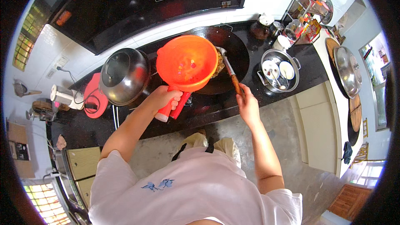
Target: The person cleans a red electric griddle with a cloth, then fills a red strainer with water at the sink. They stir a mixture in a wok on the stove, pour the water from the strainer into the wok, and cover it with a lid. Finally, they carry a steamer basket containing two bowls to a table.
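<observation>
My left hand (pixel 170 98) grips the handle of an orange plastic water ladle (pixel 187 61), held up over the left part of a large dark wok (pixel 239 50) and hiding some of it. Inside the ladle's bowl are small bright spots; whether it holds liquid I cannot tell. My right hand (pixel 247 101) is closed around the wooden handle of a metal spatula (pixel 229 67). The spatula's head is in the wok, beside brownish food (pixel 219 65) partly covered by the ladle. The red handle of the wok (pixel 181 106) juts out just beside my left hand.
A dark domed pan (pixel 125 76) and a pink board (pixel 95 98) stand left. Right of the wok, a steel steamer pot (pixel 292 82) holds two white bowls with spoons; jars and a seasoning rack stand behind. A range hood (pixel 131 15) overhangs the counter's back. A metal lid (pixel 347 72) lies far right.
</observation>
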{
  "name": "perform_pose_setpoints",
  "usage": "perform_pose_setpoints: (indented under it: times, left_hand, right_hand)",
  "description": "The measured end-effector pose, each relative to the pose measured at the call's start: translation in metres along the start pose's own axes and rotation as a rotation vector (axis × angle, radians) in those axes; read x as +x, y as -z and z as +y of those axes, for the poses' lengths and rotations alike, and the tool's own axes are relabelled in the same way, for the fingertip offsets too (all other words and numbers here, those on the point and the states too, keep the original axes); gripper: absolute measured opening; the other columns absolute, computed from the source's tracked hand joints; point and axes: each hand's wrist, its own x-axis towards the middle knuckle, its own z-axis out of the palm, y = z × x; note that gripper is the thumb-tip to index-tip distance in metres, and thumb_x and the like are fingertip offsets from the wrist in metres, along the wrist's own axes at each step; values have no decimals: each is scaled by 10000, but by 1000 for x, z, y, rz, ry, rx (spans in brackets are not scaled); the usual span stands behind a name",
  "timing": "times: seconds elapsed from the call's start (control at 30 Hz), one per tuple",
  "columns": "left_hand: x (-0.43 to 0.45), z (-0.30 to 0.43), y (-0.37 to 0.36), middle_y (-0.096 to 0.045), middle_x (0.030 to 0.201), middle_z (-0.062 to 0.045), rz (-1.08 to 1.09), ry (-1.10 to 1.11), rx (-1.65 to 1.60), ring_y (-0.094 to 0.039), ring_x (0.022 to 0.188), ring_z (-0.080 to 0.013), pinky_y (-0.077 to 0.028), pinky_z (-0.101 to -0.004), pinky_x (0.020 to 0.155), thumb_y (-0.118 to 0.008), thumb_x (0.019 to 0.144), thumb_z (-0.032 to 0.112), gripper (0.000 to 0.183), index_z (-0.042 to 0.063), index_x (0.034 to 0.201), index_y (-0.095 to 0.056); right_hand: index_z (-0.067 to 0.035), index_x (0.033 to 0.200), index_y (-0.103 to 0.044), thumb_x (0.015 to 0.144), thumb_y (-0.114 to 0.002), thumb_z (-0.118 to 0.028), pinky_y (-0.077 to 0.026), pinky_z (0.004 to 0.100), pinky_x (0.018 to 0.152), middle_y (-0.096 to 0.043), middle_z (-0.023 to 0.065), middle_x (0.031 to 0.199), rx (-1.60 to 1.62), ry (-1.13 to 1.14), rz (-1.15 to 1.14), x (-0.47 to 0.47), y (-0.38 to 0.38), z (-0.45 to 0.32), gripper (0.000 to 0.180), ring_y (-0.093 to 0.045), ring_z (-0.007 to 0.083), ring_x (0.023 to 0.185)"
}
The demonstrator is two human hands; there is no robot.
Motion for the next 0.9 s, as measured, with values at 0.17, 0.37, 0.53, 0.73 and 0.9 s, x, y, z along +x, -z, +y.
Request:
perform_pose_setpoints:
  times: [0.17, 0.37, 0.53, 0.73, 0.9]
  left_hand:
    - [40, 3, 7, -525, 641, -3, 92, -10, 81, -496, 523, -100, -428, -252, 500, -594, 815, 108, 61, 51, 828, -579]
    - [70, 6, 2, -536, 638, -19, 212, -7, 126, -518, 524, -115, -439, -265, 473, -610, 813, 101, 77, 36, 832, -572]
    - [76, 19, -20, -546, 653, -33, 297, 32, 173, -532, 524, -125, -443, -272, 452, -628, 811, 88, 104, 19, 855, -564]
    - [85, 24, -28, -552, 670, -39, 313, 37, 196, -520, 530, -114, -433, -260, 447, -632, 835, 110, 126, 19, 817, -548]
    - [100, 24, -25, -553, 671, -42, 308, 57, 226, -520, 531, -118, -429, -261, 448, -633, 842, 105, 122, 18, 828, -547]
  right_hand:
    - [-86, 1275, -488, 916, -548, -78, -431, 252, 517, -578, 48, 695, 156, -67, 26, 14, 26, 9, 364, -519, 86, 555]
    - [-73, 1283, -488, 929, -533, -74, -339, 213, 419, -494, -17, 649, 326, -131, -50, 26, 40, 32, 357, -424, 43, 484]
    - [-68, 1283, -484, 934, -526, -85, -342, 208, 422, -509, -10, 674, 406, -165, -122, 37, 50, 36, 352, -437, 44, 485]
    - [-72, 1272, -488, 929, -531, -99, -387, 238, 483, -552, 41, 674, 374, -148, -166, 45, 58, 48, 346, -471, 76, 515]
    - [-77, 1264, -495, 925, -531, -106, -412, 265, 517, -564, 67, 653, 383, -176, -199, 47, 64, 53, 342, -502, 103, 532]
